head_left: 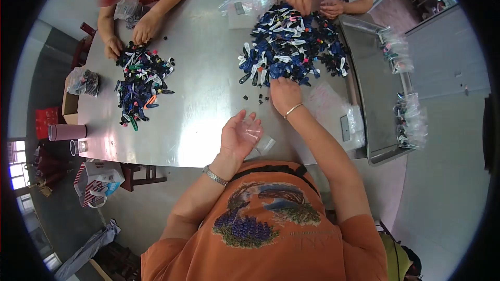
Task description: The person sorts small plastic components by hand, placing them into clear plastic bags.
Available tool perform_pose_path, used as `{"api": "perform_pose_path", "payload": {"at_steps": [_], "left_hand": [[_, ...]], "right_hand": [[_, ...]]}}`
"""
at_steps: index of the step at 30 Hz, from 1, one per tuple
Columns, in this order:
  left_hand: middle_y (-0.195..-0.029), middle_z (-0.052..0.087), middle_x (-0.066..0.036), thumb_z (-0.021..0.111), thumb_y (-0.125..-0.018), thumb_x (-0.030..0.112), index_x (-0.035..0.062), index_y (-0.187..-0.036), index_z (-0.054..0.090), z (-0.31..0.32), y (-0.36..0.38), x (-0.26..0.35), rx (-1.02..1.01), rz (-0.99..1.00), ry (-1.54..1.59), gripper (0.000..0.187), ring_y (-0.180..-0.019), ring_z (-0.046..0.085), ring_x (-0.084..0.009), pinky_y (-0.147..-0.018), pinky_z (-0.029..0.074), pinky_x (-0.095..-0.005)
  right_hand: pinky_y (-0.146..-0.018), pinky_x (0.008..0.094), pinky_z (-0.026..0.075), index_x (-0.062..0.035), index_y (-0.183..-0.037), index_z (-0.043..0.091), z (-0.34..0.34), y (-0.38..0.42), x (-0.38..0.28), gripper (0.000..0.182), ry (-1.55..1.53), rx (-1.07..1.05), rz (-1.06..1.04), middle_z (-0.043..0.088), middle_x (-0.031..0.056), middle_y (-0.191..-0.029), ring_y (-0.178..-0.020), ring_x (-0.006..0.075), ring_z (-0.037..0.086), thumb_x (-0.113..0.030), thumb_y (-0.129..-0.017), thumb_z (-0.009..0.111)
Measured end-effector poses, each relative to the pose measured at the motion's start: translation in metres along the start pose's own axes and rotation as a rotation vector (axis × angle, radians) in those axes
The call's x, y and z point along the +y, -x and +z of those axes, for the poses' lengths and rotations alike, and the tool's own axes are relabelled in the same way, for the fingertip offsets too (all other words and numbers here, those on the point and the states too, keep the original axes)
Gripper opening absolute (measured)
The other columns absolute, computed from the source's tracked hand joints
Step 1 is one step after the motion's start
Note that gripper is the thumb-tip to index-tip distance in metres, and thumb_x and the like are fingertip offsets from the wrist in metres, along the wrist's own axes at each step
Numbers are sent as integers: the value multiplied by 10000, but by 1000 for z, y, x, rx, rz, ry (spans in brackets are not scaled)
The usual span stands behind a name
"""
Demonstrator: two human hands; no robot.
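Palm up above the near table edge, my left hand (238, 136) has its fingers curled round a small clear plastic bag (250, 131). My right hand (285, 95) reaches to the near edge of a large pile of hair clips (284, 41) in dark blue, black, white and some bright colours. Its fingers point down, bunched together at the clips, and whatever they grip is hidden. Several tiny black claw clips (260, 97) lie on the metal table between my hands. Another clear bag (264, 144) lies flat beside my left hand.
Plastic bags (333, 112) with a grey piece lie right of my right arm. Beyond them is a metal tray (371, 140) with filled bags along its far side. Two people work opposite, one at a second clip pile (143, 83). A pink tumbler (67, 132) stands far left.
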State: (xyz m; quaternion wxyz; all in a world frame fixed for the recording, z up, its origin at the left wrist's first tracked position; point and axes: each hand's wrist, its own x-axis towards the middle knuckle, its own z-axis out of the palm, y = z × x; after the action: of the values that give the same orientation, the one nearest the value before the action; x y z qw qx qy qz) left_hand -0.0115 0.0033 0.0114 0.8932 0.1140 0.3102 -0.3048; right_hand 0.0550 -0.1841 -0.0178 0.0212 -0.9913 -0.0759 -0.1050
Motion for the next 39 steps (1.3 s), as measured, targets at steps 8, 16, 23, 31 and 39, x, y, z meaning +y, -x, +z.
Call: {"api": "perform_pose_path", "payload": {"at_steps": [8,16,23,31,39], "left_hand": [[-998,560,-89,596,-840,174,126,-941,548,4,3,3,-9,33,-12,122,-882,543,-286,-763,465,-409],[-984,560,-96,599,-842,170,118,-938,537,-2,2,2,4,45,0,125,-875,542,-285,-746,467,-407],[-981,576,-105,584,-844,162,117,-928,553,3,2,7,15,60,13,100,-861,558,-276,-750,476,-386],[-963,603,-112,574,-842,151,110,-903,575,2,0,14,9,83,24,74,-850,580,-262,-764,488,-369],[-960,601,-115,574,-835,145,103,-903,580,3,1,15,37,81,21,80,-852,573,-261,-757,490,-364]], "right_hand": [[-675,382,508,-75,-838,601,4,-2,9,100,-48,25,-83,596,92,-774,-764,268,618,-120,-795,522],[-750,411,498,-52,-919,612,-4,-4,-2,142,-347,6,110,611,135,-921,-877,324,592,-137,-808,587],[-776,404,492,-78,-948,613,-2,-8,-4,176,-266,-107,126,595,121,-921,-900,315,581,-145,-785,621],[-814,398,480,-100,-1037,591,-7,-9,-5,258,-273,-121,119,586,111,-970,-949,311,567,-128,-784,635],[-813,407,477,-98,-1034,576,1,-10,-7,253,-305,-111,230,617,135,-963,-937,309,587,-119,-786,620]]}}
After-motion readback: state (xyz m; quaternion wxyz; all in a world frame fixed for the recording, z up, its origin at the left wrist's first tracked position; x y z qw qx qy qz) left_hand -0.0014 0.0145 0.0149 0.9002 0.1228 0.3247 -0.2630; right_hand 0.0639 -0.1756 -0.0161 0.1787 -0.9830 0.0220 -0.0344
